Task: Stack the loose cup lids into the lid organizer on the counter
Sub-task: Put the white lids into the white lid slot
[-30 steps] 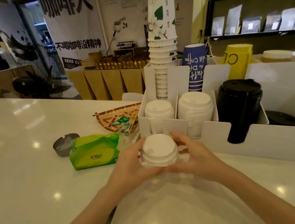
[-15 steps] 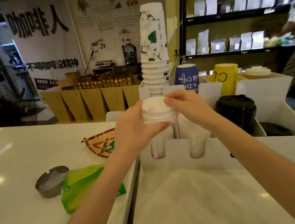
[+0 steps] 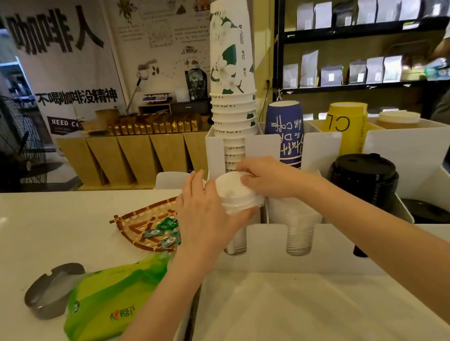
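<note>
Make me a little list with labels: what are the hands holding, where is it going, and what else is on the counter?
holding: white lids, small stack
left hand: cups its left side
right hand: fingers on top
going to: leftmost front slot of white organizer
next slots: white lids, then black lids
behind: paper cup stack
counter: green tissue pack, woven tray

Big banner [image 3: 56, 62]: you can read "咖啡人", "不喝咖啡没精神" and "NEED C".
Blue cup [image 3: 286, 135]: upside-down "coffee".
Yellow cup [image 3: 346, 125]: "CL".
</note>
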{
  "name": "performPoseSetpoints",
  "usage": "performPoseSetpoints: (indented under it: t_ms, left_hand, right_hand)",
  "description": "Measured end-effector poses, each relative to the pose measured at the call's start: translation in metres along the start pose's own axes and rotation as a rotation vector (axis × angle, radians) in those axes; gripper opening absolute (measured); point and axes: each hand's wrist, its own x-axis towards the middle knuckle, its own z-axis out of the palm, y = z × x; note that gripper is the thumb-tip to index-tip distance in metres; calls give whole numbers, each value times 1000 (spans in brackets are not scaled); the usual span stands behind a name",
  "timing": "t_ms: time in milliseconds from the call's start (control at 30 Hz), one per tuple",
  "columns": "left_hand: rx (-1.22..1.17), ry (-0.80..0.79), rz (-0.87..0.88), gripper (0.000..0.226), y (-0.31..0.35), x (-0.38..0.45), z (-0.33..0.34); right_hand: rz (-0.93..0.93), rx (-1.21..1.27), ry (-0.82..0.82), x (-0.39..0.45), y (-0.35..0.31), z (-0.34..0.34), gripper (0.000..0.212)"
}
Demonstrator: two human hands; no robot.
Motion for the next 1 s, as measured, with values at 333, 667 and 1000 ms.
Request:
performPoseSetpoints:
  t_ms: [333, 667, 1000]
  left_hand:
    - [55, -69, 8, 87, -4, 1, -6]
    - [72, -162, 98, 74, -3, 0, -7]
    - [72, -408, 188, 69, -11, 10, -27]
  right_hand:
    - [-10, -98, 151, 5, -2, 19, 32]
    - [-78, -308, 240, 0, 3, 26, 31]
    - [-103, -459, 279, 2, -3, 32, 29]
